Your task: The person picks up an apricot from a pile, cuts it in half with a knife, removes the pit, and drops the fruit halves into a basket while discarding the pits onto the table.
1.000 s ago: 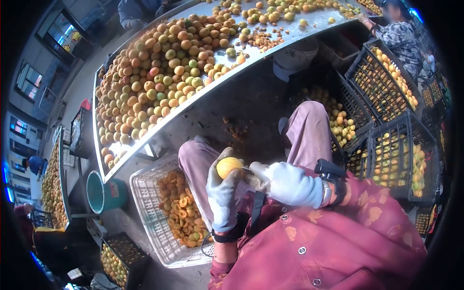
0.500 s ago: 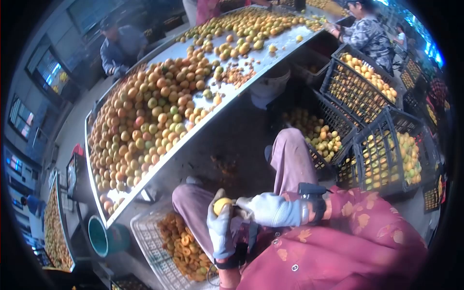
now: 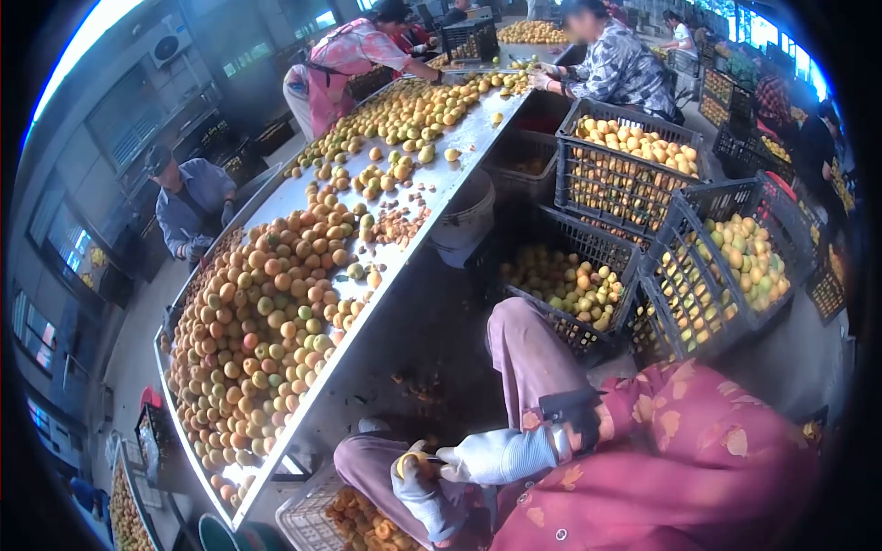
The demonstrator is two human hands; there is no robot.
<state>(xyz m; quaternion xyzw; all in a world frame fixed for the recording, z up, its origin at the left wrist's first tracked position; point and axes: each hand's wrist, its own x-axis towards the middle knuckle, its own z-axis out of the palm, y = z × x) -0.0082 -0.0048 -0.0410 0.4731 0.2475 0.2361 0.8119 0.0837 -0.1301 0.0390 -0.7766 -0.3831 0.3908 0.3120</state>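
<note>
My left hand [image 3: 420, 497], in a pale work glove, is closed around an apricot [image 3: 412, 463] above my lap. Against the fruit is my right hand [image 3: 480, 456], also gloved, its fingers pinched on what looks like a small knife [image 3: 433, 457]; only a thin dark part of it shows. Halved apricots [image 3: 367, 525] lie in a pale plastic crate [image 3: 307, 520] below my left hand, partly hidden by my leg. A heap of whole apricots [image 3: 266, 340] covers the near end of the metal-topped table [image 3: 401, 267] in front of me.
Black crates [image 3: 602, 188] full of apricots stand stacked to the right. A white bucket [image 3: 462, 220] is under the table edge, and a green bucket [image 3: 219, 535] sits at bottom left. Several people work around the table, including a person in camouflage [image 3: 620, 64].
The view has tilted up and shifted, so more of the far table and co-workers show. My hands stay together at the apricot, now lower in view.
</note>
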